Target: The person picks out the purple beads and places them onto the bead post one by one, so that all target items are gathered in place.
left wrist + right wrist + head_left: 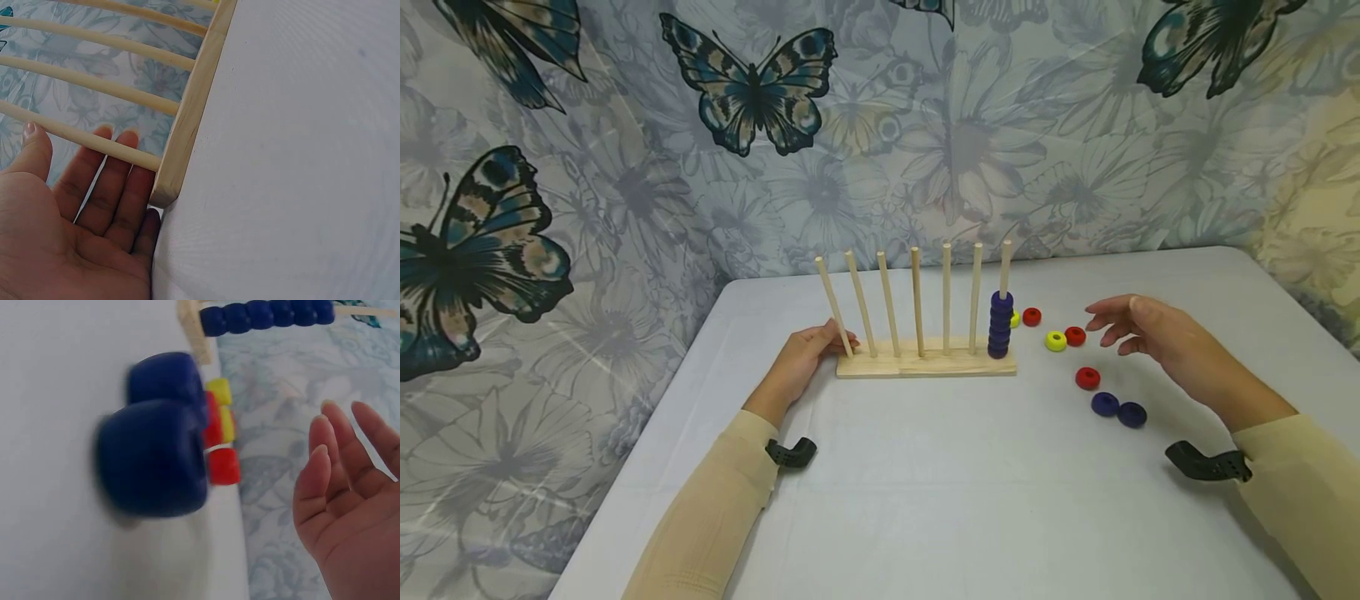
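A wooden peg rack [925, 364] with several upright pegs stands toward the back of the white table. Its leftmost peg [75, 135] passes between my left hand's thumb and fingers; the left hand [802, 360] holds the rack loosely at that end. Several blue beads [1000, 325] are stacked on the rightmost peg. Above the table at the right, my right hand [1165, 346] holds nothing, its fingers loosely bent. Nearest it lie a red bead [1075, 336] and a yellow bead [1056, 340]. Two blue beads [153, 459] loom close in the right wrist view.
More red beads lie on the table, one near the stack [1032, 317] and one farther forward [1087, 378]. A yellow bead [1015, 319] is partly hidden behind the blue stack. Butterfly-patterned cloth [850, 192] hangs behind the white tabletop [925, 492].
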`<state>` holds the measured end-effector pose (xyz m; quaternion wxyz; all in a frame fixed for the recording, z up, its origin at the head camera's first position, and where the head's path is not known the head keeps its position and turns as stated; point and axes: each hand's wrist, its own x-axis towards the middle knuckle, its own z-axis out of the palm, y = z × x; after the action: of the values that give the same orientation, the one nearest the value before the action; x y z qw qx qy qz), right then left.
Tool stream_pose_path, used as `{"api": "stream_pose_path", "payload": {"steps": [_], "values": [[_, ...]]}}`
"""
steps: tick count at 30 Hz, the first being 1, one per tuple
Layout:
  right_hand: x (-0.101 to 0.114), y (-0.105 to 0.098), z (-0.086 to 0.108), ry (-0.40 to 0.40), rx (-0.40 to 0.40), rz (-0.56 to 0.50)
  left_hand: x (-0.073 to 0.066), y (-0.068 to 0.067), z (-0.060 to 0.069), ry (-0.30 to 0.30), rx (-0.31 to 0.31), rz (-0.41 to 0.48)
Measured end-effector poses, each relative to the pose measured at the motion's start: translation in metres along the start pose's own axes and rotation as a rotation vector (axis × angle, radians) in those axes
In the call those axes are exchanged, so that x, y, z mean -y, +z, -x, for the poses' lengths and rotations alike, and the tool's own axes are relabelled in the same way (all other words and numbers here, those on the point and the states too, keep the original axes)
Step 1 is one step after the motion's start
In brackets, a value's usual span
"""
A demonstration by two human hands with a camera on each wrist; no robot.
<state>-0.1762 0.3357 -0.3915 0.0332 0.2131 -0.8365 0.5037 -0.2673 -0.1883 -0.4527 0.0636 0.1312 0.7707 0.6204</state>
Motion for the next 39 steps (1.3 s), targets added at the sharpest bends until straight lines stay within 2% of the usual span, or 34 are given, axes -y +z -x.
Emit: {"api": "stream_pose_path", "payload": {"steps": [4, 10, 17, 20, 29, 34, 39], "values": [[-0.012, 0.002, 0.007, 0.089, 0.012, 0.052, -0.001, 0.001, 0.001, 0.0, 0.001, 0.0], [-0.022, -0.002, 0.016, 0.175, 0.038, 0.094, -0.003, 0.001, 0.001, -0.006, 0.003, 0.002], [-0.029, -0.006, 0.017, 0.296, 0.168, 0.154, -0.005, 0.0, 0.002, -0.003, -0.005, -0.01], [-0.033, -0.006, 0.016, 0.298, 0.194, 0.162, -0.004, -0.001, 0.003, 0.002, -0.012, -0.019], [-0.043, -0.008, 0.018, 0.288, 0.261, 0.059, 0.001, -0.002, 0.002, 0.011, 0.005, 0.021], [-0.043, -0.007, 0.021, 0.293, 0.281, 0.081, 0.001, -0.001, 0.001, 0.011, 0.015, 0.027], [-0.043, -0.004, 0.021, 0.283, 0.312, 0.167, 0.001, -0.001, 0.0, 0.014, 0.014, 0.025]]}}
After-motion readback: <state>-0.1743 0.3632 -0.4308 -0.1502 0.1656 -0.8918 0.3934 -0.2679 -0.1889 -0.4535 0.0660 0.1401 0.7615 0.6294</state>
